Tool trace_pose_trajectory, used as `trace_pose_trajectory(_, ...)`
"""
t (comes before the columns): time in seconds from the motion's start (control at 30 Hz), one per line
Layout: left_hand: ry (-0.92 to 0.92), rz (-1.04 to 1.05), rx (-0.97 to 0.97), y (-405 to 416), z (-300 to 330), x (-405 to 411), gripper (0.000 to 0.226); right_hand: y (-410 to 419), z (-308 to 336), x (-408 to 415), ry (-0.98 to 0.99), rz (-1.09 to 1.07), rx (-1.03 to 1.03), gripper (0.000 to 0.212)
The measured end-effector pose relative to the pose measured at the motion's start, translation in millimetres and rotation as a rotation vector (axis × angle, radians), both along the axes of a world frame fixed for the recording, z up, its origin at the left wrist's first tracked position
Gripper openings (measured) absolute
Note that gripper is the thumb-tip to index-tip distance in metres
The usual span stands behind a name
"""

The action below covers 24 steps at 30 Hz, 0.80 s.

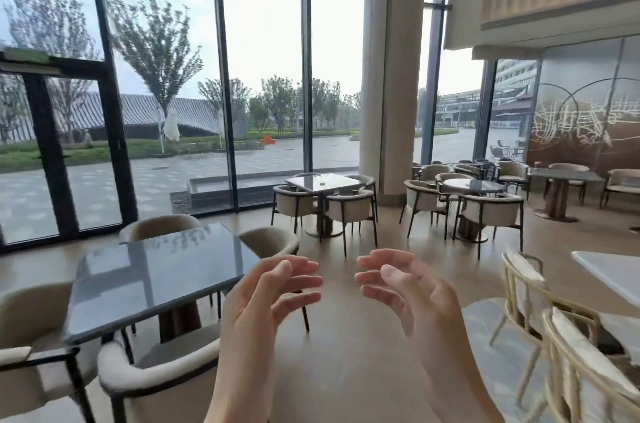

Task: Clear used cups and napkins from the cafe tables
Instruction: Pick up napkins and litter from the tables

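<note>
Hands up in front, palms facing each other, both bare: left hand (273, 294) and right hand (408, 291) have fingers loosely curved and spread, nothing held in either. Gap between them shows floor only.

Task things: no cup or napkin clearly visible anywhere. Dark bench (156, 273) just left of the left hand has a glossy top showing only reflections. Far bench (323, 182), well beyond both hands, carries one small greenish speck (322, 183), too small to tell if it's a napkin, scrap or leaf. Round bench (472, 185) beyond the right hand and the bench (564, 175) further right: tops look bare, detail blurred. White bench (609, 270) close on the right is cut off by the frame edge.

Judged step: walking and scanning for tables to clear, pickup not yet begun.

Risks: glare on the glossy tops could hide a flat napkin, so a bench gets skipped. Chairs (152, 374) crowd the aisle on both sides, so a hip or shin could clip one while eyes are on far tables. With no tray seen, stacking cups in bare hands could mean drops or spills.
</note>
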<state>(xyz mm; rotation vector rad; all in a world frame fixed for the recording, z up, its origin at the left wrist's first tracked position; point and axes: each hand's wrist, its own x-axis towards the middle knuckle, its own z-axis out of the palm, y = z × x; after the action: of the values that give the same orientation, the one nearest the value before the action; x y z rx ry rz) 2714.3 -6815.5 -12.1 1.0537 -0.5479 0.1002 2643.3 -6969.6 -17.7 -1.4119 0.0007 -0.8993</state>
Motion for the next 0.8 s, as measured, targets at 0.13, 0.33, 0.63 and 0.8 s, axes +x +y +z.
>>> trace_pose_trajectory(0.13,0.062,0.035,-0.018,-53,-31,74,0.027,-59,-33,75,0.018,-0.008,0.048,0.019)
trace_pose_trajectory(0.33,0.175,0.02,-0.008,-150,-70,226,0.026,-157,-75,217,0.102,-0.068,0.101,0.022)
trace_pose_trajectory(0.63,0.156,-0.153,0.09,-312,-51,434,0.026,-303,-54,414,0.101,-0.145,0.141,0.026)
trace_pose_trajectory(0.8,0.194,-0.223,0.12,-398,-74,517,0.026,-382,-86,495,0.119,-0.183,0.214,0.017)
